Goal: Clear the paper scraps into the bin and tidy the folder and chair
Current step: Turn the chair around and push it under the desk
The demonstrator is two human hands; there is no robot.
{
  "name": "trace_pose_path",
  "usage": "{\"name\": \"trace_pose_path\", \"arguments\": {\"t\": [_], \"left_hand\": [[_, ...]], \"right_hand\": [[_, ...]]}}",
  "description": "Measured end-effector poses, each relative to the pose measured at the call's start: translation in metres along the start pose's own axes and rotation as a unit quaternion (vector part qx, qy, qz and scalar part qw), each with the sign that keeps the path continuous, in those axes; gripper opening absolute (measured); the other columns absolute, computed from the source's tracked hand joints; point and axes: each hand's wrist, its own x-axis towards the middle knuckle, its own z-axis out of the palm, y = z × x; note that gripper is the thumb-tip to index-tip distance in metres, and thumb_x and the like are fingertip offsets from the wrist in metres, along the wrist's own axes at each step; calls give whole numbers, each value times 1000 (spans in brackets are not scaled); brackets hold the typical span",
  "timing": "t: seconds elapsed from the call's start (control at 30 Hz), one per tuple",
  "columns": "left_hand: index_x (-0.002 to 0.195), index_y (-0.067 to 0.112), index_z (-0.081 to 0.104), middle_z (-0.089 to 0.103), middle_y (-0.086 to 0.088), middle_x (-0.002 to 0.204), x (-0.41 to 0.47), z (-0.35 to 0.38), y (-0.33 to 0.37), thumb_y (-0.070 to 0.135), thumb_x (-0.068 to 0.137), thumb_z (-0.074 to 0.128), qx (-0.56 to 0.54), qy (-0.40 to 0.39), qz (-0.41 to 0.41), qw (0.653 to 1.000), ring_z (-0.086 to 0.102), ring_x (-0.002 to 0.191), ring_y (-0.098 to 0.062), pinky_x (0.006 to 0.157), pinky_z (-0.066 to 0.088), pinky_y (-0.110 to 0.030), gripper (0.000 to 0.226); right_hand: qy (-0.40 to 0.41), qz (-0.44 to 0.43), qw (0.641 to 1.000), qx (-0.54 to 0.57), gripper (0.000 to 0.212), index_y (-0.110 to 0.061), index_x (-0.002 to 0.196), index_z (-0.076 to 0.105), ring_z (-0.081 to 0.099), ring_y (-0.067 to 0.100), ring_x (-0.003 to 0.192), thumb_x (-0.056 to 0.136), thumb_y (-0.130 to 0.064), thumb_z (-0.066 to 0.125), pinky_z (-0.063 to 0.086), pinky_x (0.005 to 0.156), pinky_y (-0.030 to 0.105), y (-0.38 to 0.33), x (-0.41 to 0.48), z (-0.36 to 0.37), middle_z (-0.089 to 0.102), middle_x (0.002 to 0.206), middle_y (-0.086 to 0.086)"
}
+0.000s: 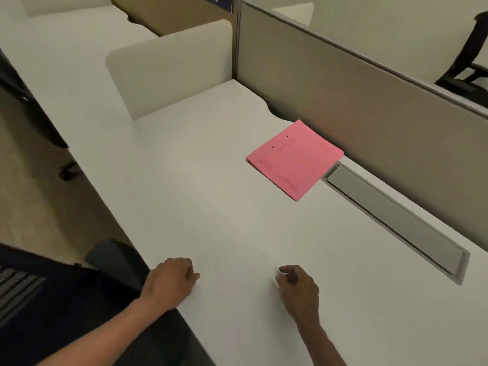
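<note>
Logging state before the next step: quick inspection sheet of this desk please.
Surface: white desk, bare apart from the folder.
Job's things: pink folder closed, flat, by the rear partition; chair at the desk's left edge; no paper scraps or bin seen.
Clutter: nothing seen.
Grippers: left hand curled at the desk edge; right hand loosely curled over the desk; neither visibly holds anything.
Cables: nothing seen; cable tray lid shut.
Surroundings: second chair beyond the partition.
</note>
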Motion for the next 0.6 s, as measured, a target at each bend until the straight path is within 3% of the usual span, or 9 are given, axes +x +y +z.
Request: {"name": "trace_pose_path", "arguments": {"t": [0.1,0.3,0.47,0.6], "left_hand": [[82,29,63,66,10,76,-50,14,-27,52,99,61,-19,-5,3,1000,64,71,-5,68,57,-27,29],[85,37,62,69,11,80,-133,43,-90,54,96,66,-52,-51,-3,997,67,72,-2,61,50,-18,21],[96,31,69,75,8,90,-203,59,-143,55,94,67,-61,-110,-31,992,73,87,-9,83,63,-37,24],[98,27,68,74,5,93,-259,80,-181,54,93,67,-64,-122,-66,988,74,92,-15,88,62,-40,28]], "right_hand": [[-24,-27,999,-25,13,-37,96,76,72,3,82,92,-24,76,58,79,29,12,-53,9,77,83,-13],[-91,-56,990,-92,15,-39,93,75,73,9,75,91,-24,76,61,78,32,38,-141,18,77,84,-9],[-114,-82,977,-160,9,-37,92,75,71,0,77,91,-28,75,49,66,14,53,-220,17,75,83,-17],[-101,-69,979,-166,9,-37,91,74,68,1,88,94,-29,76,45,69,12,67,-272,20,75,92,-16]]}}
